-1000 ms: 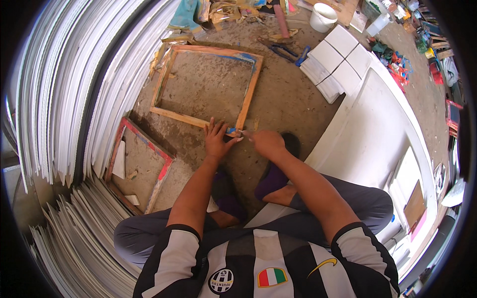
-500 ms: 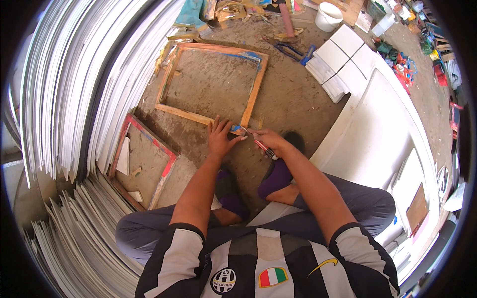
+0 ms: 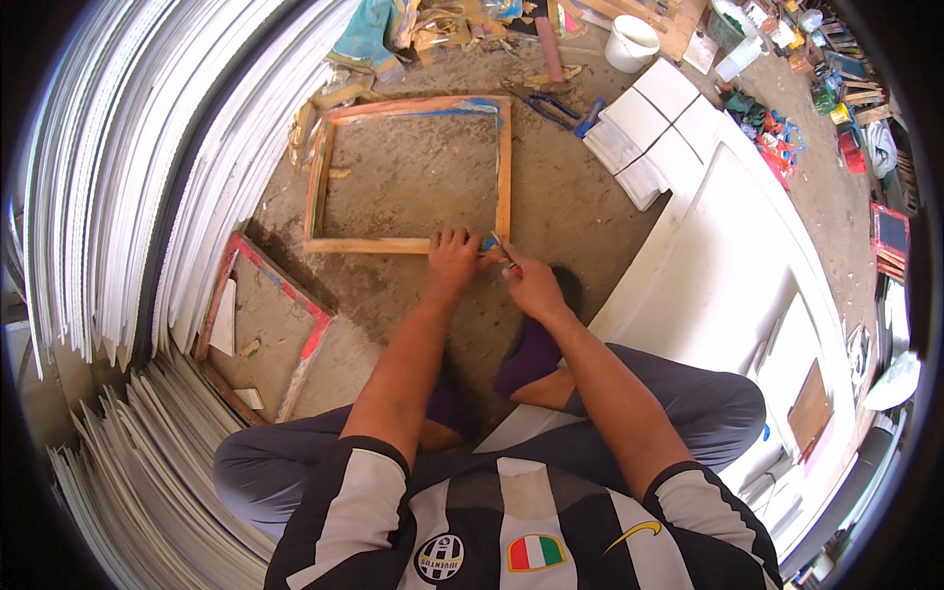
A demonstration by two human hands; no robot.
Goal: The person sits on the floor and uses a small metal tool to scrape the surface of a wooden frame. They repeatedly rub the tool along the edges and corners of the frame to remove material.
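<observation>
In front of me a rectangular wooden frame (image 3: 504, 177) lies on the floor, its orange-brown rails streaked with blue and pink paint. My left hand (image 3: 456, 260) grips the near rail close to the frame's near right corner, its fingers curled over the wood. In my right hand (image 3: 534, 286) is a small red-handled tool (image 3: 513, 267) with a thin metal tip. The tip touches or hovers at that corner, beside a blue patch; I cannot tell which. My right fingers hide most of the handle, and the tool's exact kind does not show.
A second painted frame (image 3: 317, 317) lies to the left, beside tall stacks of white sheets (image 3: 108, 177). Pliers (image 3: 551, 106) with blue handles lie beyond the first frame. White panels (image 3: 733, 246) cover the right side. A white bucket (image 3: 630, 44) stands farther back.
The frame has turned slightly, its near rail now more level in view. My left hand has closed over the rail from a spread position. The tool in my right hand now points more away from me.
</observation>
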